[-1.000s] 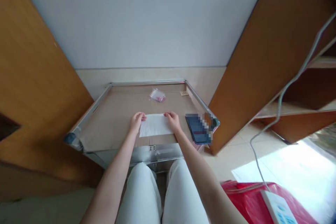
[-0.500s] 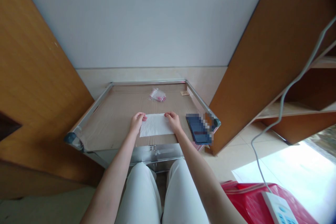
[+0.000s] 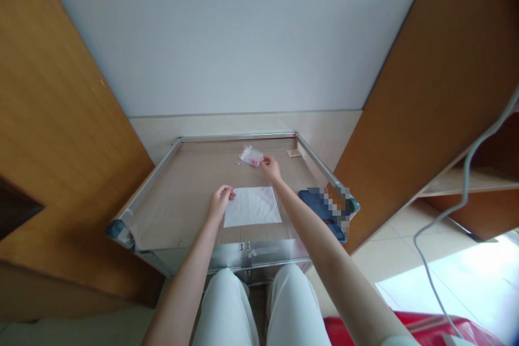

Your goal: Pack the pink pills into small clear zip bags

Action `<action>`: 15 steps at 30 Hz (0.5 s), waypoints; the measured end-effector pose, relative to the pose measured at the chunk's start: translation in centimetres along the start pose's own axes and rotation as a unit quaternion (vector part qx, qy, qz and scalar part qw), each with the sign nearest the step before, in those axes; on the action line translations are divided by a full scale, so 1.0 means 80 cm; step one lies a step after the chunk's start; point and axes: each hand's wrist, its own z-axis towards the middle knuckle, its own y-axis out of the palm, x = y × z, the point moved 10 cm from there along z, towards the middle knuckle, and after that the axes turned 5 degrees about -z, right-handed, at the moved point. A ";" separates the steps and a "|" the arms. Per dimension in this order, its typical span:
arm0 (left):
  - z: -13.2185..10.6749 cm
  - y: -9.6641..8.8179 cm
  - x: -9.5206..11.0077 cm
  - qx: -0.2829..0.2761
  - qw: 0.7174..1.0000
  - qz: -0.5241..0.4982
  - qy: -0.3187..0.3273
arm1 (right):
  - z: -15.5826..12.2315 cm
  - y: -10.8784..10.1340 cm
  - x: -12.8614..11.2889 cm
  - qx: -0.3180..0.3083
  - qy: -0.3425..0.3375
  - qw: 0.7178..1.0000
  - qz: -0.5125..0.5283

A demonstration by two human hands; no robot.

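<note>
- At far left, a tall honey-coloured wooden panel [image 3: 60, 119] slanted into view, well apart from the hands.
- The left hand [image 3: 220, 203] rested at the left edge of a thin white rectangular sheet [image 3: 252, 206], its fingers loosely curled and touching the sheet without clamping it.
- The sheet, paper or tissue, lay flat at lower centre of a cardboard-topped bench with an aluminium frame [image 3: 239, 137]. It looked light and soft, so a corner seemed the best hold.
- A small clear plastic bag [image 3: 250, 156] with pink contents lay at upper centre. The contents were too small to identify. It looked light and slippery, best pinched by its film edge.
- The right hand [image 3: 271, 168] was just beside the bag's right edge, fingers together; I could not tell whether they touched it. It held nothing.
- A small tan card [image 3: 294, 153] lay near the back rail.
- A dark blue phone [image 3: 314, 200], partly pixelated, lay at right, beside the right forearm.
- At far right stood an orange-brown wooden shelf unit [image 3: 430, 119], crossed by a grey cable [image 3: 466, 173].
</note>
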 end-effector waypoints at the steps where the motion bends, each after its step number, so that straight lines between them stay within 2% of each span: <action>1: 0.000 0.000 0.000 0.000 1.000 0.002 -0.002 | 0.014 0.005 -0.005 -0.004 -0.005 0.999 -0.032; 5: 0.002 -0.001 0.000 0.001 1.000 0.012 -0.004 | 0.054 0.025 -0.010 -0.025 -0.009 0.988 -0.153; 8: 0.003 0.000 -0.001 -0.002 1.000 0.017 -0.005 | 0.070 0.038 -0.003 -0.033 0.002 0.980 -0.197; 11: 0.004 0.002 -0.001 -0.006 1.000 0.019 -0.007 | 0.079 0.046 0.003 -0.024 0.006 0.981 -0.190; 15: 0.003 0.004 0.001 -0.014 0.999 0.031 -0.005 | 0.083 0.047 0.011 0.024 0.021 0.993 -0.113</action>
